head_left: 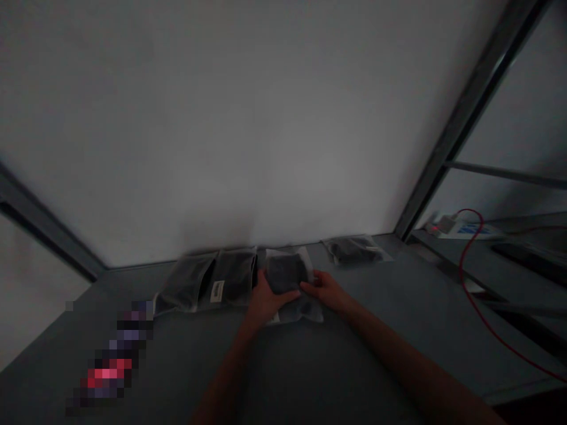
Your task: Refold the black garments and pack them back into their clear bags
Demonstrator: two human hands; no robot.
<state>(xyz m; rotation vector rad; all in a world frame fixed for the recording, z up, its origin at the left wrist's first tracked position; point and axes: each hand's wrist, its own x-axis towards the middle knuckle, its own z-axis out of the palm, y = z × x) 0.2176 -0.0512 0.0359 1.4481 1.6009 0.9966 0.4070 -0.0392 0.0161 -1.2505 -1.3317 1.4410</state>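
Observation:
A frosted plastic bag (287, 268) with something dark folded inside lies on the grey shelf near the wall. My left hand (267, 300) grips its left side, the thumb stretched across the front and the fingers partly hidden behind the edge. On the opposite side, my right hand (326, 290) pinches the bag's right edge between thumb and fingers. Just left of my left hand rests a similar bag (234, 274) with a white label (217, 291). Beyond that is another dark-filled bag (183, 283). What the bags contain cannot be made out in the dim light.
A flatter bag (354, 249) lies to the right by the wall. Grey metal posts (460, 118) frame the shelf. At right, a red cable (469, 295) hangs from a small white device (444, 224) on a neighbouring shelf. A pixelated patch covers the left front.

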